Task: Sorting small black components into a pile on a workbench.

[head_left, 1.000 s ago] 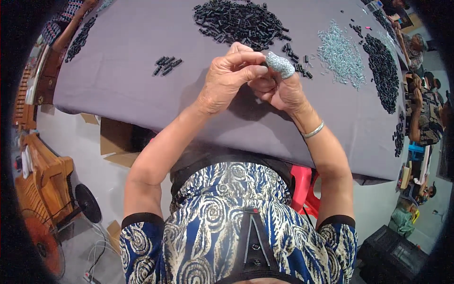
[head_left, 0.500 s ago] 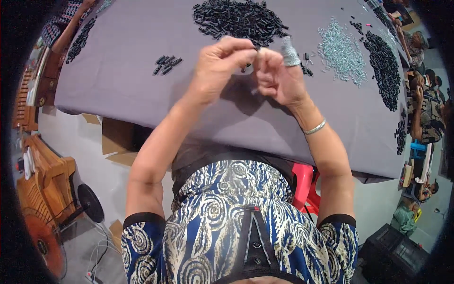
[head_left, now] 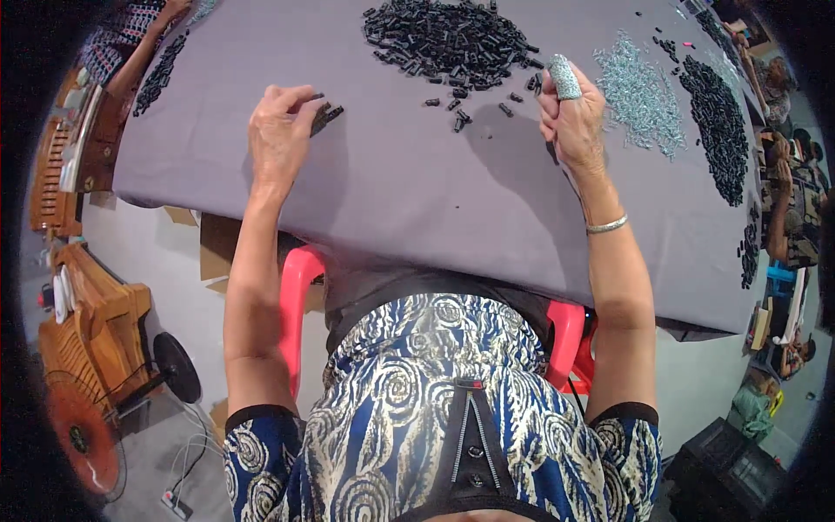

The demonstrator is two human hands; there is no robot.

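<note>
My left hand (head_left: 280, 130) is over the left part of the table, thumb and forefinger closed at a small black cylindrical piece (head_left: 318, 96). Just beside and under the fingertips lies a small cluster of black pieces (head_left: 329, 115), partly hidden by the hand. My right hand (head_left: 574, 117) is raised between the big black heap and the silvery pile, its fingers curled in. A silvery wrap (head_left: 565, 78) covers one of its fingers. Whatever those curled fingers hold, if anything, is hidden.
A big heap of black pieces (head_left: 448, 43) lies at the far middle, with several strays (head_left: 461, 120) nearer. Small silvery parts (head_left: 639, 96) form a pile at the right, beside another black heap (head_left: 715, 130). Other people sit around the grey-clothed table (head_left: 417, 183).
My hands were together at the middle, fingertips meeting. They have parted: the left moved left to the small black cluster, the right moved right toward the silvery pile.
</note>
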